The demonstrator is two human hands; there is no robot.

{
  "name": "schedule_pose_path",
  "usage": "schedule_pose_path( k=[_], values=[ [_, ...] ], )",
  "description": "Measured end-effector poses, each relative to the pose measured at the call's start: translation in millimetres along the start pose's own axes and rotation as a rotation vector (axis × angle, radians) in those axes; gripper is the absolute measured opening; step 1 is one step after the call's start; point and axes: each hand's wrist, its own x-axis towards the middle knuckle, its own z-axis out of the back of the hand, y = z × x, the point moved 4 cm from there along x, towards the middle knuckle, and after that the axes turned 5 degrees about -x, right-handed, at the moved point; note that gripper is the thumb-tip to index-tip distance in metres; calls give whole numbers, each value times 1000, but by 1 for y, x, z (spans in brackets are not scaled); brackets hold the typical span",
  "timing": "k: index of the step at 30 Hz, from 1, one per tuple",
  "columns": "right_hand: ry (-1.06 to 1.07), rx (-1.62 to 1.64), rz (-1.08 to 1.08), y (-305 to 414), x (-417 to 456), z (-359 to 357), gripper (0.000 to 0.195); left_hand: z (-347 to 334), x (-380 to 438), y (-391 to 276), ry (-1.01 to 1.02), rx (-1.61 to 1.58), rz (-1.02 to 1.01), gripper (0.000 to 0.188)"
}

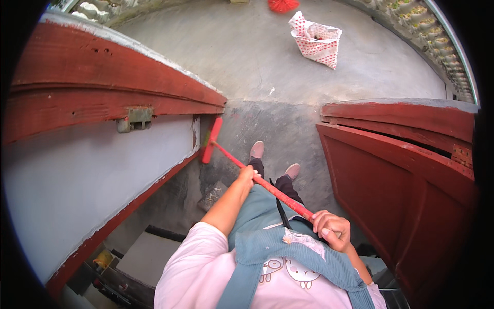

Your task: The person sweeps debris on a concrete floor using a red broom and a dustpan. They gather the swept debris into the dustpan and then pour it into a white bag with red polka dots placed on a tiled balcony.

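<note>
My left hand (249,176) is wrapped around the lower part of a red broom handle (283,197). At its upper end, close to my waist, my right hand (332,231) grips the same pole. The handle slants down and away to the left. Its red broom head (212,141) is beside the foot of the door frame on the left; greenish bristles show partly on its far left side. My shoes (257,150) stand on the grey concrete floor (285,123), to the right of the broom head.
A red wooden door leaf (370,181) stands at the right, a red door frame (115,77) with a metal latch (136,119) at the left. Outside are a heart-patterned bag (317,48), a red bristly object (283,4) and a balustrade (436,38). A grey-topped box (148,253) sits lower left.
</note>
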Motion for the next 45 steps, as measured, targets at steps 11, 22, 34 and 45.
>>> schedule_pose_path(
  k=[11, 22, 34, 45],
  values=[
    [202, 46, -10, 29, 11, 9, 16, 38, -29, 40, 0, -285, 30, 15],
    [159, -63, -4, 45, 6, 12, 16, -17, -38, 49, 110, -281, 168, 6],
    [-136, 73, 0, -17, 13, 1, 19, -1, 28, -15, 8, -110, 4, 3],
    [-395, 27, -4, 47, -84, 51, 24, -62, -51, 79, 65, 188, 72, 21]
  ],
)
